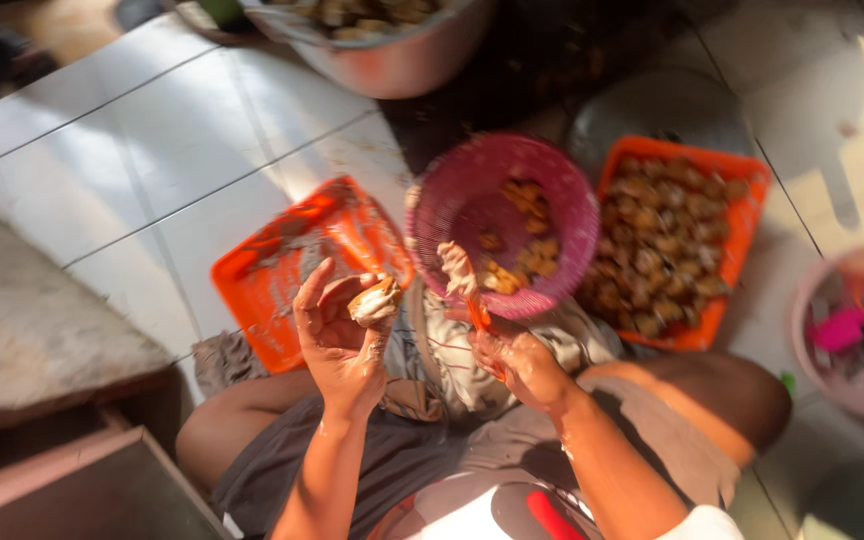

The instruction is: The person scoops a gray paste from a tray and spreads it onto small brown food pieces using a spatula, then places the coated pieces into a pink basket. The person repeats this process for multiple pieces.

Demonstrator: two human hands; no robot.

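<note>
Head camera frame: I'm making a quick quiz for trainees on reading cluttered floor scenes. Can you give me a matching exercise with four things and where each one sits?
Things:
1. pink mesh basket
2. orange tray of brown pieces
3. metal bowl
4. small pale brown piece

Places:
A. at the top edge of the picture, on the tiled floor
B. between the fingers of the left hand
C. in the middle, just above the right hand
D. right of the middle, beside the basket

Pairs: 1-C, 2-D, 3-A, 4-B
</note>
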